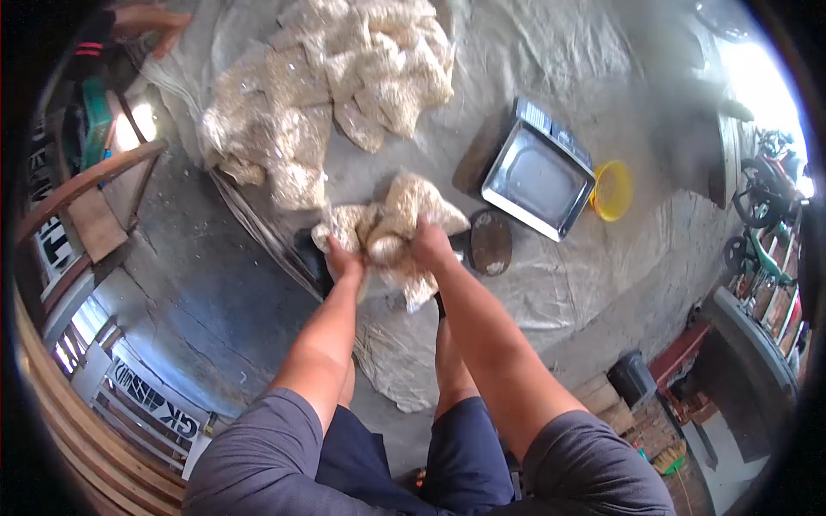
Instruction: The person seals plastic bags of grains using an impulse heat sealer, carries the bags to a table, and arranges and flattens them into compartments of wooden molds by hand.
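Note:
In front of me, low over the ground sheet, is a bunch of clear plastic bags [415, 199] filled with small pale pieces whose kind I cannot make out. My left hand [346, 260] is closed on the left side of the bunch. On the other side, my right hand [431, 244] is closed on it too, its fingers partly hidden by the plastic. Whether the hands grip one bag or separate ones, I cannot tell. A large heap of similar filled bags [370, 64] lies farther ahead on the sheet.
To the right stand a rectangular metal tray [538, 179], a yellow basket [613, 191] and a dark round-edged object [490, 243]. A wooden chair [95, 185] is at left. Another person's arm [155, 21] shows at upper left. Wrinkled grey sheeting [551, 292] covers the floor.

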A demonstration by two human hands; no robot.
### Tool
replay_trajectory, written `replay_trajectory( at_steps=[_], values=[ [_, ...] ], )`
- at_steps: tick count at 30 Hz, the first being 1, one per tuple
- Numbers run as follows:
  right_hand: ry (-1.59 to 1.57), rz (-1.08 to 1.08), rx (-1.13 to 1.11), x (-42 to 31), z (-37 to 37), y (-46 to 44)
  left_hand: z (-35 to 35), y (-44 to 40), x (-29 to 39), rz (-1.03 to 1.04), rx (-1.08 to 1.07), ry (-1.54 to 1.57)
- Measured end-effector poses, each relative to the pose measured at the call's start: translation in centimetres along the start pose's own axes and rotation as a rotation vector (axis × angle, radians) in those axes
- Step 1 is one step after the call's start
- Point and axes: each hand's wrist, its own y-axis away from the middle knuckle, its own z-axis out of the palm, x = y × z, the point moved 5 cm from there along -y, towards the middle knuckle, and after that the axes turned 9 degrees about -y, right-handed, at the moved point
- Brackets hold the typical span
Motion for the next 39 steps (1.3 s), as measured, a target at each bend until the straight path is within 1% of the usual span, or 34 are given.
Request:
replay_trajectory(
  at_steps=[1, 2, 3, 6, 7, 8, 9, 10, 11, 12, 13, 15, 16, 17, 18, 19, 20, 21, 23, 25, 26, 27, 28, 29, 30, 31, 32, 33, 34, 35, 36, 37, 38, 39],
  values=[
    [0.047, -0.018, -0.033, -1.0, -0.6, 1.3, -1.1, 0.7, 0.5, -0.137, -0.042, 0.302],
    [0.044, -0.004, -0.052, -1.2, -0.9, 2.3, -3.0, 2.3, 1.4, 0.118, -0.022, -0.18],
    [0.057, 0.021, -0.065, -1.6, -1.3, 3.5, -3.4, 2.3, 1.3, 0.121, -0.022, -0.248],
    [0.004, 0.014, -0.059, -1.4, -3.4, 7.5, -7.6, 6.1, 2.7, 0.143, -0.178, -0.292],
    [-0.005, 0.055, -0.093, -1.4, -4.5, 9.1, -8.1, 7.1, 2.2, 0.201, -0.175, -0.284],
    [0.005, 0.108, -0.093, -2.9, -7.1, 11.8, -9.6, 8.8, 2.7, 0.245, -0.21, -0.327],
    [-0.023, 0.003, -0.066, -0.6, -7.1, 12.7, -11.5, 10.6, 3.8, 0.292, -0.238, -0.372],
    [-0.011, 0.069, -0.109, -0.9, -9.0, 14.7, -13.2, 12.2, 4.1, 0.28, -0.321, -0.474],
    [0.005, 0.135, -0.153, -1.2, -10.9, 16.8, -15.2, 13.9, 4.3, 0.307, -0.373, -0.467],
    [0.023, 0.2, -0.198, -1.5, -12.9, 18.9, -16.2, 14.7, 3.7, 0.373, -0.367, -0.516],
    [0.189, 0.125, -0.176, 0.5, -13.2, 19.7, -18.3, 16.4, 4.4, 0.407, -0.379, -0.534],
    [0.114, 0.224, -0.104, 4.7, -14.1, 21.7, -22.6, 19.4, 4.8, 0.431, -0.435, -0.562],
    [0.067, 0.167, -0.047, 7.9, -14.3, 23.4, -24.2, 20.3, 4.7, 0.512, -0.428, -0.575],
    [0.023, 0.106, 0.01, 9.6, -15.8, 23.9, -26.3, 21.5, 5.1, 0.576, -0.385, -0.59],
    [0.276, -0.04, -0.009, 8.0, -18.5, 25.4, -28.3, 22.2, 5.5, 0.607, -0.392, -0.624],
    [0.24, 0.004, -0.009, 7.7, -20.6, 27.7, -31.2, 24.1, 6.6, 0.515, -0.448, -0.684],
    [0.18, 0.075, -0.003, 7.5, -22.9, 29.9, -34.3, 25.9, 7.5, 0.523, -0.443, -0.671],
    [0.123, 0.136, 0.008, 7.4, -25.1, 32.4, -35.4, 25.4, 6.8, 0.621, -0.378, -0.662],
    [0.07, 0.189, 0.038, 7.1, -28.6, 36.6, -39.4, 26.4, 6.0, 0.58, -0.344, -0.602],
    [0.058, 0.201, 0.068, 6.4, -31.7, 39.5, -42.1, 26.0, 5.2, 0.758, -0.172, -0.629],
    [0.054, 0.191, 0.08, 5.7, -33.3, 40.5, -45.8, 29.0, 6.4, 0.661, -0.222, -0.558],
    [0.071, 0.17, 0.09, 4.4, -34.9, 40.8, -46.5, 29.4, 7.0, 1.135, -0.221, -0.302],
    [0.08, 0.153, 0.097, 2.8, -36.5, 40.4, -46.9, 28.9, 6.0, 1.272, -0.105, -0.235],
    [0.094, 0.119, 0.099, 0.6, -37.9, 40.0, -49.3, 29.9, 4.5, 0.908, -0.001, -0.11],
    [0.108, 0.085, 0.096, -1.8, -39.0, 39.4, -52.0, 32.0, 3.8, 0.816, 0.061, -0.074],
    [0.125, 0.051, 0.089, -4.2, -39.9, 39.0, -53.3, 32.5, 2.5, 0.776, 0.151, 0.054],
    [0.137, 0.021, 0.079, -6.4, -40.3, 38.5, -54.6, 33.5, 1.5, 0.711, 0.197, 0.228],
    [0.156, -0.004, 0.066, -8.1, -40.7, 38.3, -57.8, 37.2, 1.5, 0.647, 0.244, 0.37],
    [0.172, -0.02, 0.055, -9.7, -41.1, 38.1, -63.0, 42.5, 2.2, 0.534, 0.223, 0.519],
    [0.179, -0.035, 0.049, -10.8, -41.3, 38.0, -64.2, 42.6, 0.4, 0.487, 0.307, 0.555],
    [0.183, -0.042, 0.046, -12.0, -41.2, 38.2, -64.8, 41.2, -1.4, 0.487, 0.452, 0.646],
    [0.177, -0.049, 0.041, -13.0, -41.3, 38.4, -71.5, 47.9, 0.2, 0.501, 0.441, 0.762],
    [0.189, -0.048, 0.045, -13.6, -41.3, 38.9, -73.6, 46.6, -1.5, 0.51, 0.464, 0.863],
    [0.182, -0.044, 0.044, -14.5, -41.4, 39.2, -80.0, 51.3, -0.5, 0.395, 0.321, 0.899]
  ],
)
